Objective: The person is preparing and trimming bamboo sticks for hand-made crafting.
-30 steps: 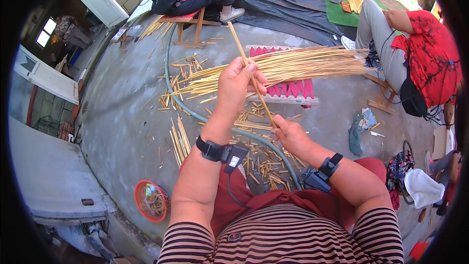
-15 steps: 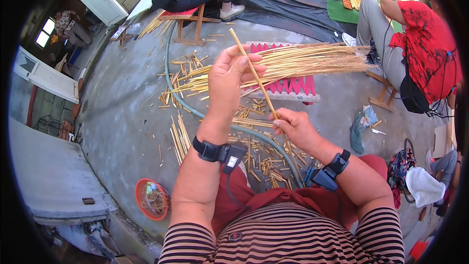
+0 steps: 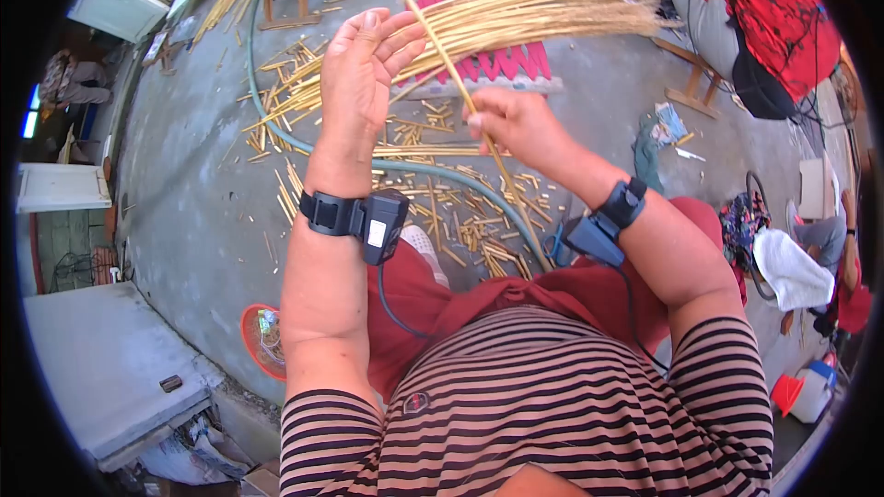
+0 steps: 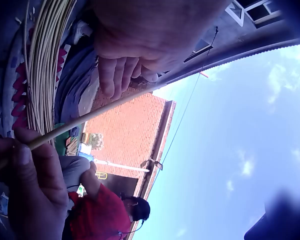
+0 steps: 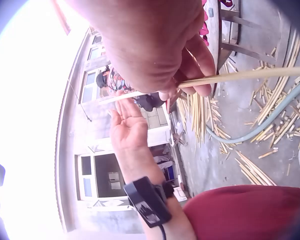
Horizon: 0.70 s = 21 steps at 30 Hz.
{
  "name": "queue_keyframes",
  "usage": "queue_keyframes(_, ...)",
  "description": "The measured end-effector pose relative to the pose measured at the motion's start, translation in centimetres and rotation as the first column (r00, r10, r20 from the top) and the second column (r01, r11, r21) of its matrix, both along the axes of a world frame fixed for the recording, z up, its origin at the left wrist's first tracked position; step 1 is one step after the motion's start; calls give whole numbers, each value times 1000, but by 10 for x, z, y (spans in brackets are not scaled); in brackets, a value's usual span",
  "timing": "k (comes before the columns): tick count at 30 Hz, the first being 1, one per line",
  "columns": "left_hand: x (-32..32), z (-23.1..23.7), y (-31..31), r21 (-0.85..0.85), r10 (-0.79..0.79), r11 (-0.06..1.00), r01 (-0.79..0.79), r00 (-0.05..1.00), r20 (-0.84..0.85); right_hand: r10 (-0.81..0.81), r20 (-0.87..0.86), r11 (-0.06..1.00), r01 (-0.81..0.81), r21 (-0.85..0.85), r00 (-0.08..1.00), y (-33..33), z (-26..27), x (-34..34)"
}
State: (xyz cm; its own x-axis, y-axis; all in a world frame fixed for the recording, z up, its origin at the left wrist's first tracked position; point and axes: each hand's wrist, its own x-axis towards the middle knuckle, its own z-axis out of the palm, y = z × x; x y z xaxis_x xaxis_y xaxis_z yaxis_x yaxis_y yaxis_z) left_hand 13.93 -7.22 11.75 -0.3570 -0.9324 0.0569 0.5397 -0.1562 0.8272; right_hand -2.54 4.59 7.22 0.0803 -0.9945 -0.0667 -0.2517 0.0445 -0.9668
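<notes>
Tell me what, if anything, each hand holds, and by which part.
The right hand pinches a long stalk partway along its length, not at an end; the left hand grips nothing.

Left wrist camera (image 3: pixel 391 209): a white sticker (image 3: pixel 377 235) on its casing, print too small to read.
Striped shirt (image 3: pixel 552 377): a small dark badge (image 3: pixel 416 403) with a red mark, chest at left, lettering unreadable.
Readable words or numbers: none.

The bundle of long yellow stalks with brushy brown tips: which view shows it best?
The head view: both ends of the bundle show, though the left hand hides part. The left wrist view shows a stretch cut off by the top edge; the right wrist view, seemingly only one end below the right hand.
</notes>
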Motion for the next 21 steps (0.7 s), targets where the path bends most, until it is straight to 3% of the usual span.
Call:
queue_keyframes(2,-18,-21,15,106,-233,970,219,960,152,-107,112,994,103,39,988,-12,14,-17)
queue_keyframes(6,-47,-44,49,246,-573,819,518,723,385,-306,225,943,326,-61,925,-36,19,-55)
queue_keyframes(7,-52,-45,58,269,-624,779,567,656,424,-332,213,930,356,-89,919,-39,21,-61)
queue_keyframes(8,-57,-45,65,255,-597,800,544,671,441,-354,202,917,382,-118,913,-40,23,-65)
queue_keyframes(11,-63,-50,65,255,-574,802,540,579,579,-395,393,899,437,-19,830,-46,27,-63)
queue_keyframes(12,-65,-49,64,259,-553,820,510,588,590,-316,512,923,384,-28,798,-48,22,-59)
queue_keyframes(15,-52,-31,37,162,-425,896,413,695,580,-336,277,924,373,-89,900,-41,8,-41)
queue_keyframes(18,-15,-24,-13,90,-272,962,257,888,372,-221,440,967,138,214,870,-24,-6,-19)
queue_keyframes(21,17,-23,-43,152,-122,985,84,957,263,-156,590,889,-147,433,792,-5,-3,1)
